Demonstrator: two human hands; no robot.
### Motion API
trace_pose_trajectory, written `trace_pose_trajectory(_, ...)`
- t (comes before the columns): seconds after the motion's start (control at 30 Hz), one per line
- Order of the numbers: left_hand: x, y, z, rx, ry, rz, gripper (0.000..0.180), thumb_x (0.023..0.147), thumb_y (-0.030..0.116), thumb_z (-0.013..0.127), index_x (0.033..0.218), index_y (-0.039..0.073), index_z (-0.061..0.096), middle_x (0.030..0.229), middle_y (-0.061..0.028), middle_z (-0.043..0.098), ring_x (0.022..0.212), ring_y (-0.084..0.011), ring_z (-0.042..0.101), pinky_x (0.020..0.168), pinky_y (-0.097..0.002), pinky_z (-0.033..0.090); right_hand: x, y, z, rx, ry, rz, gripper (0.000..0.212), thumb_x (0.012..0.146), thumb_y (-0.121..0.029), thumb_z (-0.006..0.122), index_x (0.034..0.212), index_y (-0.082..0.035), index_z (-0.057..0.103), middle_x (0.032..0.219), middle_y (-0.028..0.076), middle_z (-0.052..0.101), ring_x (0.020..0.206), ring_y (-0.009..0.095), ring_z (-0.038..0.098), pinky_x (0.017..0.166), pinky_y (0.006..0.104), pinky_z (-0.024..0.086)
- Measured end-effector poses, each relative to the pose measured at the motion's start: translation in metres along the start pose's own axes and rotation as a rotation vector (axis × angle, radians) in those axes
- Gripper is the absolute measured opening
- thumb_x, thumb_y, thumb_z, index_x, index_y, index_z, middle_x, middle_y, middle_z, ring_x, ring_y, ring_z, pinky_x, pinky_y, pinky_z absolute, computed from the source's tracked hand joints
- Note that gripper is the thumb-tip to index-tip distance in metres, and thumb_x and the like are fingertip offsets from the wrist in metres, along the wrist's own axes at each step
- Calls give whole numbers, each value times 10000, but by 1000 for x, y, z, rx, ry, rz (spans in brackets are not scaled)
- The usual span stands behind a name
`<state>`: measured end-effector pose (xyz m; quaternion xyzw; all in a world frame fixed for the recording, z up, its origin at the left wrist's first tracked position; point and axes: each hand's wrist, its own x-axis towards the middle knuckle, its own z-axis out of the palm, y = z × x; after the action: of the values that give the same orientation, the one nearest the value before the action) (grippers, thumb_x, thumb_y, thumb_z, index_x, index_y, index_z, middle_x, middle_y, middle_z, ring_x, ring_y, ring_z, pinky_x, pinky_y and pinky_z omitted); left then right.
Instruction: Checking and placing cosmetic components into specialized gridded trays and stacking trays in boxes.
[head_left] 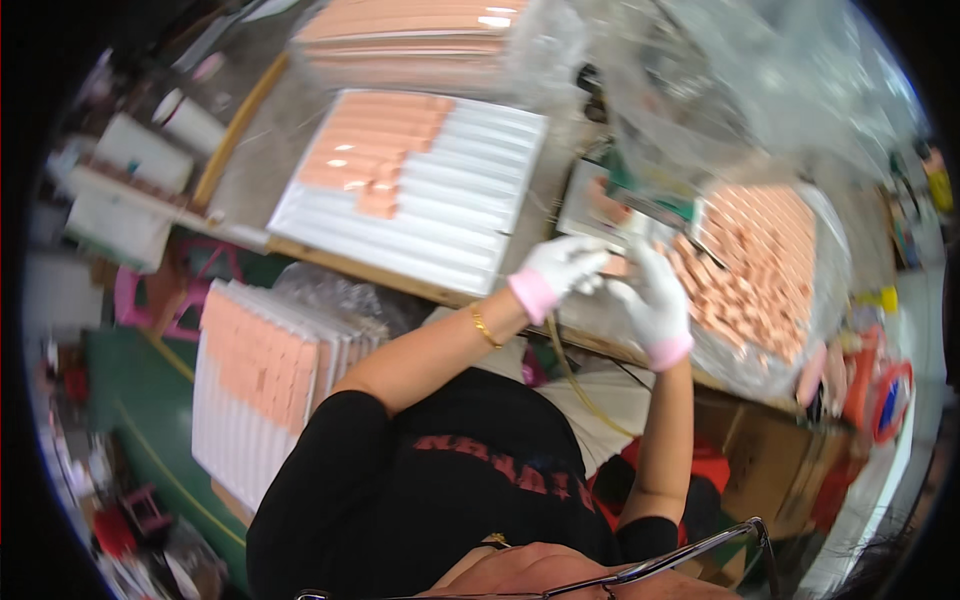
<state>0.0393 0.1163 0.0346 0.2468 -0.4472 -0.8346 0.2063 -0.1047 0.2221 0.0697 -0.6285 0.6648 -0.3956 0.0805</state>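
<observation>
My left hand (560, 270) and my right hand (656, 300), both in white gloves with pink cuffs, meet above the table's front edge. Between their fingertips is a small flat peach-coloured piece (618, 265), and the fingers of both hands close on it. Just beyond them stands a small device with a green part and a metal bar (655, 208). Right of my right hand lies a heap of loose peach pieces (750, 290) on clear plastic. To the left, a white ridged tray (455, 200) is partly covered with rows of peach pieces (375, 140).
Behind the tray rises a plastic-wrapped stack of peach-filled trays (410, 40). More trays (250, 370) stand lower, left of my body. A wooden strip (240, 130) lies on the table's left side. Clear plastic sheeting (770, 80) hangs at the far right. A yellow hose (575, 380) droops before me.
</observation>
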Motion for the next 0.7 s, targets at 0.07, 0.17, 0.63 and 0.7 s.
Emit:
trace_pose_trajectory(0.07, -2, -7, 2, -237, -99, 17, 409, 920, 197, 579, 1246, -38, 496, 950, -39, 615, 679, -74, 566, 614, -205, 471, -7, -2, 1, 426, 4, 329, 468, 730, -129, 717, 1149, 3, 554, 1042, 148, 589, 965, 263, 571, 877, 327, 441)
trace_pose_trajectory(0.17, -15, 4, -8, -70, -44, 23, 391, 933, 183, 554, 1252, -31, 483, 972, -61, 606, 750, -89, 578, 640, -205, 472, 5, 0, 16, 290, -53, 120, 352, 746, -147, 709, 1051, -2, 608, 984, 122, 579, 921, 250, 564, 837, 319, 442)
trace_pose_trajectory(0.63, -80, 67, -262, 1514, 1121, -80, 589, 829, 424, 603, 1206, -20, 525, 1161, -230, 565, 1109, -372, 516, 961, -416, 393, 69, 43, 32, -399, 71, 341, 300, 681, -297, 728, 878, -81, 664, 953, 154, 587, 934, 338, 571, 828, 403, 479)
trace_pose_trajectory(0.7, -81, 77, -247, 1375, 1106, -167, 576, 804, 421, 639, 1172, -15, 554, 1099, -207, 600, 1037, -354, 560, 906, -397, 425, 64, 41, 24, -87, 111, 361, 305, 697, -311, 715, 882, -75, 663, 942, 165, 582, 953, 342, 560, 837, 401, 475)
